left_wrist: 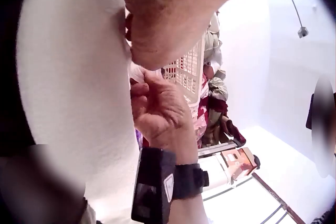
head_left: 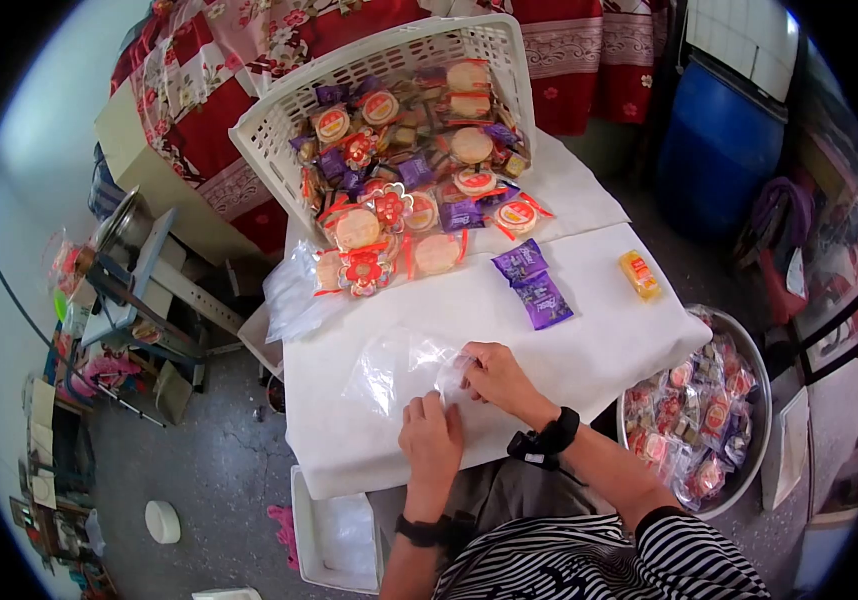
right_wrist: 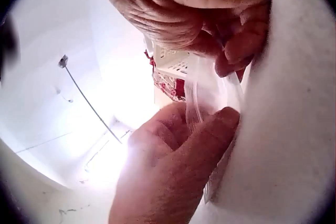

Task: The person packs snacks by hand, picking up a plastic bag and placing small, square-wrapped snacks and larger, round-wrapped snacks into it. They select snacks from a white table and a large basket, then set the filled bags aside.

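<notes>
A clear plastic bag lies on the white-covered table, its near edge between the two hands. The left hand pinches that edge; in the right wrist view the left hand has its thumb against the film. Just right of it, the right hand grips the bag's corner with curled fingers, seen also as the right hand at the top of the right wrist view. Two purple packets and a yellow packet lie beyond the hands. In the left wrist view, the bag is mostly hidden.
A white basket tipped towards the person holds wrapped biscuits and purple packets, some spilled onto the table. More clear bags lie at the left edge. A metal basin with filled bags stands at the right, a white bin below left.
</notes>
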Tool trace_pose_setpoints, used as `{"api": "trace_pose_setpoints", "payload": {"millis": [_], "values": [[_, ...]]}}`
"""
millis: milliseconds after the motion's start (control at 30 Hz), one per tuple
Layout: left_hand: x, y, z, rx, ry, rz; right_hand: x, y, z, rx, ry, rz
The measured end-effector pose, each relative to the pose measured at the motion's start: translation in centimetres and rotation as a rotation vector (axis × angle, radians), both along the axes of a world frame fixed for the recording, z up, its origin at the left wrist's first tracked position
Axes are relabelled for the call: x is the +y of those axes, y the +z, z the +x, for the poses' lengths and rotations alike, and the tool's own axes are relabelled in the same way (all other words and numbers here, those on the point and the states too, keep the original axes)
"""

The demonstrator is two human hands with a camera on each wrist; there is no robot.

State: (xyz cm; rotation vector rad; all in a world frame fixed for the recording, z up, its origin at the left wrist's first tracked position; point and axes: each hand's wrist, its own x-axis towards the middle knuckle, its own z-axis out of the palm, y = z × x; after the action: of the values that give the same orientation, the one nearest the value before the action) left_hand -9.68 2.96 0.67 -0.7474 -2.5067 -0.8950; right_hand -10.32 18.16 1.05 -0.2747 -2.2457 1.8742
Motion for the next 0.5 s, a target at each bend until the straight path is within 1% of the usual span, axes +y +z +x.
{"api": "trace_pose_setpoints", "payload": {"millis": [33,67,100,133,167,200,233,267,333,367,433,467,500], "values": [[-0.6,-0.8,-0.4,0.005,0.018,0.008,0.0,0.4,0.0,-0.12,0.059,-0.129],[-1.2,-1.3,-0.8,0.01,0.036,0.017,0.1,0.6,-0.1,-0.121,0.057,-0.126],[-1.4,-1.1,-1.1,0.102,0.065,0.094,0.3,0.8,-0.2,-0.16,0.071,-0.11],[-1.6,-0.8,-1.4,0.099,0.064,0.095,0.4,0.8,-0.4,-0.201,0.084,-0.095],[-1.9,-0.5,-1.7,0.098,0.121,0.136,0.5,0.9,-0.5,-0.204,0.082,-0.095],[-2.2,-0.2,-1.9,0.098,0.178,0.179,0.6,1.0,-0.7,-0.216,0.116,-0.041],[-2.6,-0.1,-2.0,0.081,0.173,0.169,0.8,1.1,-1.0,-0.227,0.151,0.014],[-2.6,-0.4,-1.9,0.081,0.17,0.172,1.2,1.3,-1.3,-0.227,0.147,0.016],[-2.6,-1.3,-1.9,0.123,0.084,0.142,2.3,2.1,-2.1,-0.248,0.441,0.238],[-2.5,-1.9,-1.8,0.123,0.081,0.144,2.9,2.7,-2.8,-0.248,0.437,0.239],[-2.3,-2.7,-1.6,0.14,0.076,0.068,4.4,5.2,-4.6,-0.189,0.54,0.394],[-2.3,-2.7,-1.7,0.141,0.073,0.071,4.9,6.8,-5.5,-0.242,0.424,0.351],[-2.3,-2.7,-1.6,0.122,0.08,0.052,5.3,8.1,-6.5,-0.197,0.328,0.34]]}}
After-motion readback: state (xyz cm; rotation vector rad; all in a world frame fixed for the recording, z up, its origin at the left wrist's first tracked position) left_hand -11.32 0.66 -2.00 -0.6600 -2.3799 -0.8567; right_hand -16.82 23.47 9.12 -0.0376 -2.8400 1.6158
